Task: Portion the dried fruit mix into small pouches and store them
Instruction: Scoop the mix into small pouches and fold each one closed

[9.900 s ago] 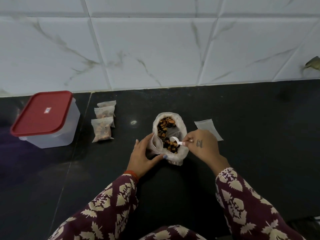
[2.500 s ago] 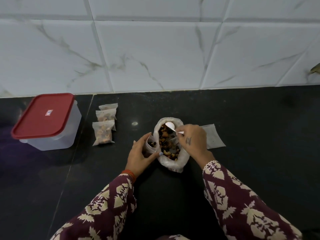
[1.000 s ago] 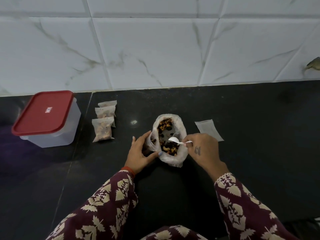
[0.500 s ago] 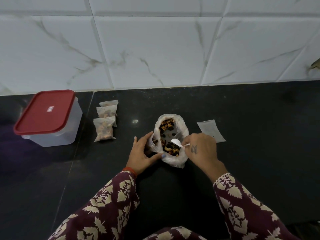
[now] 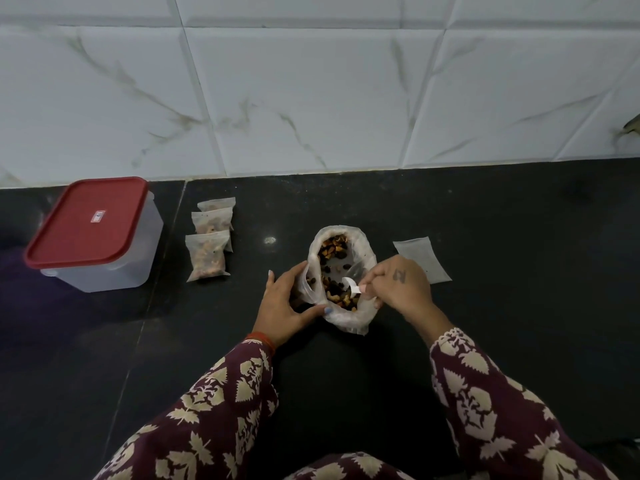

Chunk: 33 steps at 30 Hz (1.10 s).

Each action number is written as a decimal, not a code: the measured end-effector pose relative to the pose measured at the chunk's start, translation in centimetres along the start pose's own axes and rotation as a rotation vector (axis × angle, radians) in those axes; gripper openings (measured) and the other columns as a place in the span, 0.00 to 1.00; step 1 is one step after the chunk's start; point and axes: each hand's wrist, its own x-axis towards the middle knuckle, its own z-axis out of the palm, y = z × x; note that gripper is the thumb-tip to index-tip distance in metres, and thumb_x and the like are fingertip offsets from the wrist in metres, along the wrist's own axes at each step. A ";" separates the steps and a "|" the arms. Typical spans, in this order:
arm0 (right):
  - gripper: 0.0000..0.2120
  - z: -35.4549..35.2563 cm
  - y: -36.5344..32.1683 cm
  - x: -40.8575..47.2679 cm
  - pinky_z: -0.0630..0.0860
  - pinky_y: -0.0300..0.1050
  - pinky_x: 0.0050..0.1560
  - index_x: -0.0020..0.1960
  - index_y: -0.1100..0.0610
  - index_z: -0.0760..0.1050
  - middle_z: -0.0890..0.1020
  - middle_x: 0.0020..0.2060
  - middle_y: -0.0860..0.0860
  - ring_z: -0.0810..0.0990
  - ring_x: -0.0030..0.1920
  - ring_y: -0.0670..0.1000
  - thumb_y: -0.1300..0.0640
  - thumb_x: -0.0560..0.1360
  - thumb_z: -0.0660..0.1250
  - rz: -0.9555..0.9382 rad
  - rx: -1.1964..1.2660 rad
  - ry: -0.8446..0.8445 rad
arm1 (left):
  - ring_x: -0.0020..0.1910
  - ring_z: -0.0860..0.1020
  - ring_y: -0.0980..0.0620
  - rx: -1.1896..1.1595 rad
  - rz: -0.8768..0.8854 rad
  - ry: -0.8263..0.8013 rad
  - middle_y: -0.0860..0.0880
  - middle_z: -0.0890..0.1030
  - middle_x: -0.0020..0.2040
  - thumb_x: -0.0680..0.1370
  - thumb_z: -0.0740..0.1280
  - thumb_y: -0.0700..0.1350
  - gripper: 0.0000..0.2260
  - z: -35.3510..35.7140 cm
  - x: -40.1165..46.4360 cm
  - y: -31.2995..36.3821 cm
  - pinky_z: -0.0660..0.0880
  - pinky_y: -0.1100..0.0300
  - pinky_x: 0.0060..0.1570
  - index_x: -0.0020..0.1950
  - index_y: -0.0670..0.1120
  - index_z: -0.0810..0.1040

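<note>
I have my right hand (image 5: 398,289) curled around the handle of a small white plastic spoon (image 5: 350,285), whose bowl sits down among the fruit in the big, soft clear plastic bag of dried fruit mix (image 5: 341,282) standing open on the black stone desk (image 5: 519,237). My left hand (image 5: 285,308) cups a small clear plastic pouch (image 5: 304,289), fingers and thumb wrapped round it so its mouth stays open, pressed against the big bag's left side.

What matters for the next move is this: the pouch mouth lies to the left of the spoon, just across the big bag's rim, so I judge the loaded spoon must travel leftward and tip there. The spoon's handle points toward my right hand, its bowl toward the pouch. How full the pouch is I cannot tell; my fingers hide most of it.

Three filled small clear pouches (image 5: 207,251) lie in an overlapping column further left, beside the red-lidded translucent plastic storage box (image 5: 90,233), whose lid is on. One flat empty clear pouch (image 5: 420,258) waits just beyond my right hand.
</note>
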 end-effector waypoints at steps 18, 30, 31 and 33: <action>0.07 2.2 3.5 0.8 0.60 0.29 0.16 0.52 0.62 0.79 0.83 0.36 0.55 0.76 0.23 0.42 0.65 0.75 0.66 0.473 0.912 -0.276 | 0.69 0.65 0.58 -0.019 -0.064 -0.018 0.62 0.70 0.64 0.63 0.71 0.66 0.38 -0.2 0.1 0.0 0.41 0.52 0.75 0.69 0.58 0.64; 0.04 1.3 3.9 0.0 0.60 0.28 0.17 0.47 0.61 0.79 0.83 0.39 0.54 0.77 0.23 0.41 0.65 0.75 0.65 0.393 1.010 -0.207 | 0.59 0.75 0.60 -0.232 -0.134 0.025 0.57 0.77 0.59 0.64 0.78 0.52 0.31 -0.5 0.0 1.1 0.74 0.56 0.61 0.65 0.52 0.72; 0.04 1.1 3.9 -0.1 0.60 0.29 0.17 0.46 0.60 0.79 0.83 0.39 0.54 0.77 0.24 0.41 0.65 0.75 0.66 0.386 1.013 -0.193 | 0.58 0.75 0.60 -0.242 -0.136 0.033 0.56 0.77 0.59 0.65 0.78 0.50 0.31 -0.5 0.0 1.4 0.74 0.59 0.60 0.65 0.51 0.73; 0.04 0.6 3.8 -0.4 0.60 0.28 0.18 0.47 0.60 0.79 0.83 0.39 0.54 0.77 0.24 0.41 0.65 0.75 0.66 0.363 1.013 -0.168 | 0.58 0.76 0.61 -0.247 -0.135 0.044 0.56 0.77 0.58 0.65 0.78 0.48 0.30 -0.4 0.0 1.7 0.74 0.64 0.57 0.65 0.50 0.73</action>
